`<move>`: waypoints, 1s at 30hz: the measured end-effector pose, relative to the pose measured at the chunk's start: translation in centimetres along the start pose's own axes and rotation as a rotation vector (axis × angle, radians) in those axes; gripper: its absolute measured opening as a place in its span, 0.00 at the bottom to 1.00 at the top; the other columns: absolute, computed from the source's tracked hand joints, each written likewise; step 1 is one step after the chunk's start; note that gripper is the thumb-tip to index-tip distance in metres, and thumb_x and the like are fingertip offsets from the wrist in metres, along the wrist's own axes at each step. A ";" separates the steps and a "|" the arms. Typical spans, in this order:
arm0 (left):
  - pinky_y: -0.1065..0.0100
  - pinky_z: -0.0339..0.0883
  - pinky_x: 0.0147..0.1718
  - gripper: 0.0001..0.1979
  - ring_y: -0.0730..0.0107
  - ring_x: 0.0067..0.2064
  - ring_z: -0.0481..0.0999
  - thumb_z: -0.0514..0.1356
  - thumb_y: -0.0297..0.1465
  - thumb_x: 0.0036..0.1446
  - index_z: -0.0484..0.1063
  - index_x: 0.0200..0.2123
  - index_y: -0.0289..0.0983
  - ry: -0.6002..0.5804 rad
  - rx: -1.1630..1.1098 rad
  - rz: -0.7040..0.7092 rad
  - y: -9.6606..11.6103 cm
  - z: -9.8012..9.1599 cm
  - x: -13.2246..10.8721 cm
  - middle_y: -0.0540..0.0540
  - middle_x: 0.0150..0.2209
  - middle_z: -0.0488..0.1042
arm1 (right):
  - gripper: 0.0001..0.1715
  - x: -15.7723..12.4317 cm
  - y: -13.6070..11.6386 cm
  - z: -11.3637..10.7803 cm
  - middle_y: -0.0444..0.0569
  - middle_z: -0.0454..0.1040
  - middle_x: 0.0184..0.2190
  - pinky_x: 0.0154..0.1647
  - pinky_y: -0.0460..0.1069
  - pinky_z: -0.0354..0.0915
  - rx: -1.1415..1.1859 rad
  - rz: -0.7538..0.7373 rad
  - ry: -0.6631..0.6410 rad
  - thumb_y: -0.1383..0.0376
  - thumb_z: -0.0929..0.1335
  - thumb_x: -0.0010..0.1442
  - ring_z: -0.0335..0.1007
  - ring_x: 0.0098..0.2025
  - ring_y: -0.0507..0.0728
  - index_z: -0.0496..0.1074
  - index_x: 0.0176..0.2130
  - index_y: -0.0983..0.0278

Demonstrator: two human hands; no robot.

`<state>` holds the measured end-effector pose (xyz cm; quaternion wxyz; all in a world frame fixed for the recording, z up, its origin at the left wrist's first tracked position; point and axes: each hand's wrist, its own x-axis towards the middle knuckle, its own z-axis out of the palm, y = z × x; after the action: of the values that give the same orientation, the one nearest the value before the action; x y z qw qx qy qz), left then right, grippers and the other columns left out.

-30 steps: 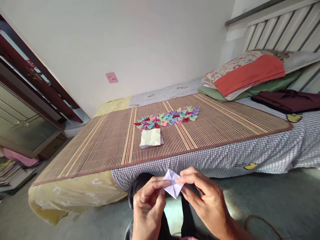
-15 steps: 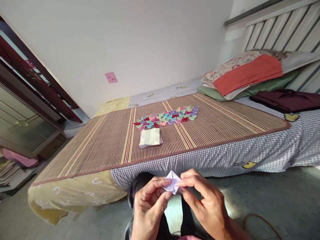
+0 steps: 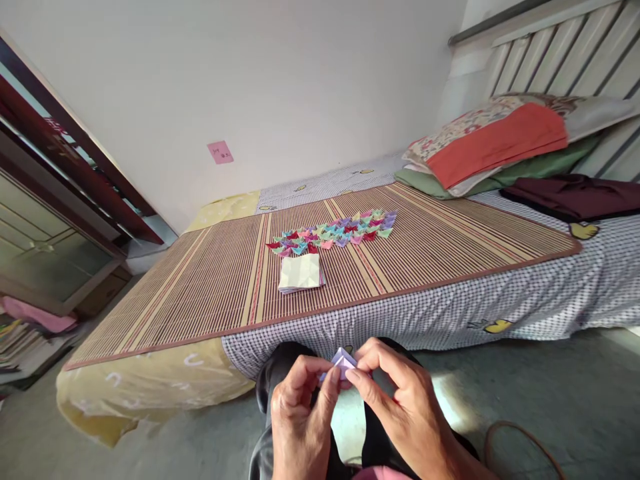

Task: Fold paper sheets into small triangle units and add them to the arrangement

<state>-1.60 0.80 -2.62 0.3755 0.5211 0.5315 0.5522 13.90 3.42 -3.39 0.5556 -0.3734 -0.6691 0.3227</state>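
At the lower centre of the frame, a small lavender folded paper (image 3: pixel 343 357) is held between two bare hands, its peaked corner pointing up the frame. The left hand (image 3: pixel 303 407) pinches its left side between thumb and index finger; the right hand (image 3: pixel 404 397) pinches the right side, thumb in front, with the fingers behind partly hidden. Both thumb tips sit close together at the paper's lower part. Above them, mid-frame, a stack of creased paper sheets (image 3: pixel 301 272), pale yellow on top, lies on a striped bed mat (image 3: pixel 215 287). Just beyond it stretch rows of multicoloured folded paper pieces (image 3: pixel 335 233). At upper right, an orange-and-floral pillow (image 3: pixel 500 150) rests near folded maroon cloth (image 3: pixel 580 197).
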 end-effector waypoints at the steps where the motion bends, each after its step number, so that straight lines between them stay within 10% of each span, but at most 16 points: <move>1: 0.70 0.73 0.32 0.13 0.66 0.30 0.79 0.69 0.42 0.64 0.80 0.32 0.39 0.019 -0.004 0.003 -0.1 0.1 -0.1 0.47 0.27 0.80 | 0.16 0.0 0.0 0.0 0.42 0.72 0.28 0.33 0.44 0.68 0.004 0.019 -0.008 0.64 0.67 0.73 0.71 0.29 0.52 0.69 0.31 0.60; 30: 0.73 0.73 0.35 0.07 0.70 0.33 0.78 0.71 0.35 0.62 0.82 0.34 0.39 0.158 -0.109 0.064 -0.6 1.3 -1.1 0.49 0.32 0.80 | 0.13 -0.2 0.0 0.6 0.43 0.73 0.30 0.36 0.44 0.69 -0.003 0.000 0.039 0.66 0.68 0.72 0.73 0.33 0.52 0.68 0.33 0.60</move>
<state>-0.22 0.11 -3.54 0.3426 0.4714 0.5117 0.6312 13.37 3.24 -3.59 0.5682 -0.3805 -0.6584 0.3145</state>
